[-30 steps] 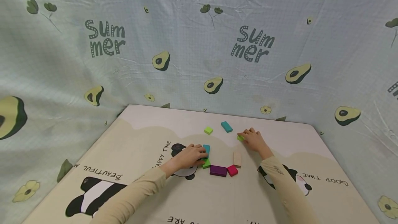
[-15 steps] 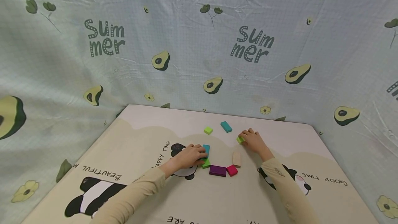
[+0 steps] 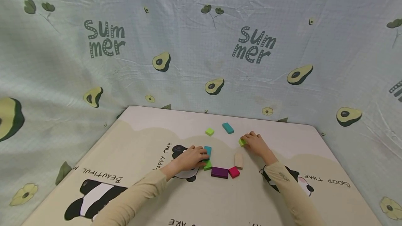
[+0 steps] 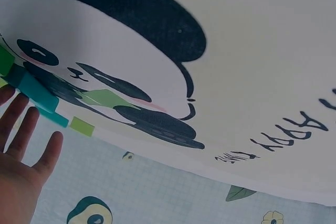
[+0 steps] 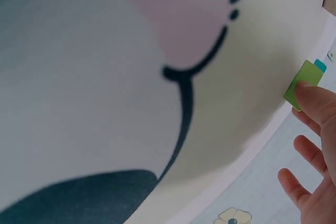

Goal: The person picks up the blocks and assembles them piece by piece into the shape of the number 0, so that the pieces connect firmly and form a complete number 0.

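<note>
My left hand point(image 3: 191, 158) rests beside a blue block point(image 3: 207, 151) and a green block point(image 3: 207, 165), its fingers touching the blue one. The left wrist view shows that hand's fingers point(image 4: 21, 135) spread and nearly straight along the blue block point(image 4: 39, 92). On the right, my right hand point(image 3: 255, 143) pinches a light green block point(image 3: 242, 142) between thumb and fingers, low over the table. From the right wrist, the thumb lies on the face of this light green block point(image 5: 304, 83); the other fingers are partly hidden.
A purple block point(image 3: 219, 172), a red block point(image 3: 233, 172) and a plain wooden block point(image 3: 238, 161) lie in a bent row. Farther back are a teal block point(image 3: 228, 128) and another light green block point(image 3: 209, 132). A printed curtain point(image 3: 188, 44) hangs behind the table point(image 3: 141, 128).
My right hand has drawn the light green block slightly nearer to me, and more of the block shows. The left hand stays by the blue and green blocks.
</note>
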Demonstrator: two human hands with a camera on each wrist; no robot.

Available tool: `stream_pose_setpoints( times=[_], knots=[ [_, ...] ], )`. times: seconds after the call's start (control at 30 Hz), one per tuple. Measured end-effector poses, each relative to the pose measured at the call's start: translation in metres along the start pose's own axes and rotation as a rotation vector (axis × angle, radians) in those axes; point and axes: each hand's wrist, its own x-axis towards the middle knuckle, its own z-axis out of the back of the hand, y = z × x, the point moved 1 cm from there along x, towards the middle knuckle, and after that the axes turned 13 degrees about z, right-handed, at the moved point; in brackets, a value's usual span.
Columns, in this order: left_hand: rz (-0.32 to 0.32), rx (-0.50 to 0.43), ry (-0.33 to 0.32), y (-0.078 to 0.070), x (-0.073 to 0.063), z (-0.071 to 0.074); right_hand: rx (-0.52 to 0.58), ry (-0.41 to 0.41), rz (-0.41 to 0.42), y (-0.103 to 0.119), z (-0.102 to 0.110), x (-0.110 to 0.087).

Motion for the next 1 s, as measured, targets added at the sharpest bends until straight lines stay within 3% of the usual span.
stream_pose_setpoints(
  times=[0.7, 1.0],
  knots=[
    [-0.002, 0.004, -0.006, 0.0, -0.001, 0.001, -0.005, -0.024, 0.084, 0.013, 0.01, -0.003],
    [-0.003, 0.004, -0.005, -0.001, -0.001, 0.001, 0.058, -0.022, 0.107, 0.024, 0.014, -0.004]
  ],
)
